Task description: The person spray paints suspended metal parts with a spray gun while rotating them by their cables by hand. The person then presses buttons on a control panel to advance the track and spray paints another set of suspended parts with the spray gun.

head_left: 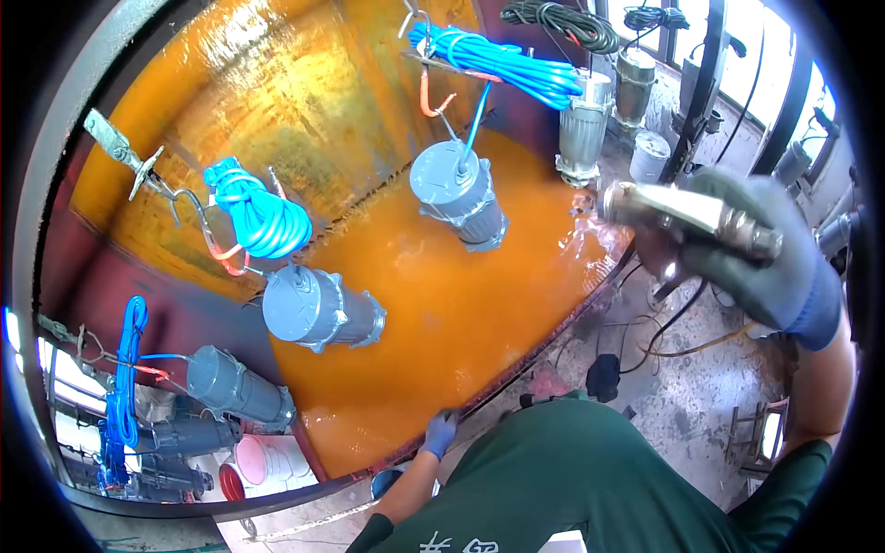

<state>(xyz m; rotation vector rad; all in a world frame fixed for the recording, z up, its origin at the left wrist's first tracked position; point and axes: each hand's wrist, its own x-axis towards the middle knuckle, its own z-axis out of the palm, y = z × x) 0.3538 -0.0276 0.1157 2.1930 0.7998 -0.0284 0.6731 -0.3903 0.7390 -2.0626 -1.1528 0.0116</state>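
My right hand [751, 244], in a dark glove with a blue cuff, is raised at the right and closed around a metal spray gun [687, 212]. The gun is slightly smeared by motion and points left. Low in the middle, my gloved left hand [441, 433] looks curled at the booth's dark red rim [502, 392]; what it holds, if anything, is hidden. Beyond the gun hangs a grey submersible pump [459, 195] with a coiled blue cable [502, 63]. Another grey pump [318, 309] hangs tilted to the left, its blue cable bundle [263, 212] above it.
Orange, wet-looking coating covers the booth floor [433, 304] and back wall [267, 83]. More grey pumps [238, 387] hang at the left above a pink bucket [263, 461]. Bare metal pumps [584, 129] hang at the back right. A hose [701, 346] crosses the concrete floor.
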